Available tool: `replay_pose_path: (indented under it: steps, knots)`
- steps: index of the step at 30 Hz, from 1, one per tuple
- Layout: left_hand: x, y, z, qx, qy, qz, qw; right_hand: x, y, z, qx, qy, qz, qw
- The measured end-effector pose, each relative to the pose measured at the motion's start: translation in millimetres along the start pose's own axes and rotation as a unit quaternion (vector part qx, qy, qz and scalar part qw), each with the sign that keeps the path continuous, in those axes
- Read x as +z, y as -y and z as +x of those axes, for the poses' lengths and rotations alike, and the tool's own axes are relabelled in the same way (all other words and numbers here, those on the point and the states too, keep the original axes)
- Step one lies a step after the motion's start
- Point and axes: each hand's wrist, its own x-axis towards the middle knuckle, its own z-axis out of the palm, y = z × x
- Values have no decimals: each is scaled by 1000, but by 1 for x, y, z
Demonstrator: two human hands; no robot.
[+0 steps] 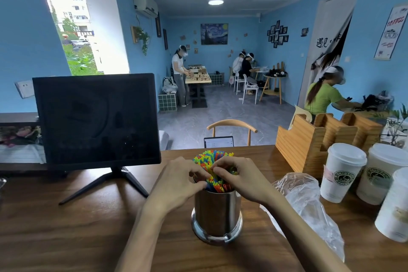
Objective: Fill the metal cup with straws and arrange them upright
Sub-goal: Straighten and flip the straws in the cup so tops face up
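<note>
A shiny metal cup point(217, 214) with a flared base stands on the wooden counter point(88, 234) in front of me. A thick bunch of coloured straws point(209, 158) in red, yellow, blue and green sticks up out of it. My left hand point(176, 181) grips the bunch from the left at the cup's rim, fingers curled around the straws. My right hand point(240, 178) holds the bunch from the right, its fingertips pinching straws near the middle. The hands hide the middle stretch of the straws.
A black monitor point(97, 119) on a stand is at the left. A crumpled clear plastic bag point(306, 203) lies right of the cup. Three lidded paper cups point(342, 172) and a wooden organiser point(320, 139) occupy the right. A chair point(231, 127) stands beyond the counter.
</note>
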Motion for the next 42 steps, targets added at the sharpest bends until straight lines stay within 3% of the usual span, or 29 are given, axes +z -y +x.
replay_pose_path:
  steps: [8, 14, 17, 21, 24, 26, 30, 34, 39, 42]
  knots:
    - [8, 4, 0, -7, -40, -16, 999, 0, 1, -2, 7, 0, 14, 1000]
    - [5, 1, 1, -12, -158, -72, 985, 0, 5, -4, 21, 4, 27, 999]
    - [-13, -18, 3, -16, -238, -204, 949, -2, 9, -4, 29, -5, 35, 999]
    - [-44, -43, 5, 8, -358, -375, 855, -3, 15, -4, 22, 17, 44, 999]
    - [-52, -52, 4, 28, -390, -395, 831, -8, 20, -1, 0, -3, 81, 997]
    - [-49, -48, 4, 13, -400, -397, 826, -18, 23, 2, 8, -35, 185, 982]
    - [-34, -28, 3, -55, -355, -414, 836, -46, 20, 4, 31, -85, 364, 927]
    - [-15, -14, -5, -81, -242, -375, 891, -66, 21, 11, 39, -129, 456, 880]
    - [5, -18, -7, -78, -167, -304, 935, -66, 33, 24, 2, -168, 441, 881]
    - [9, -14, -6, -56, -157, -238, 957, -64, 33, 31, -18, -262, 347, 900]
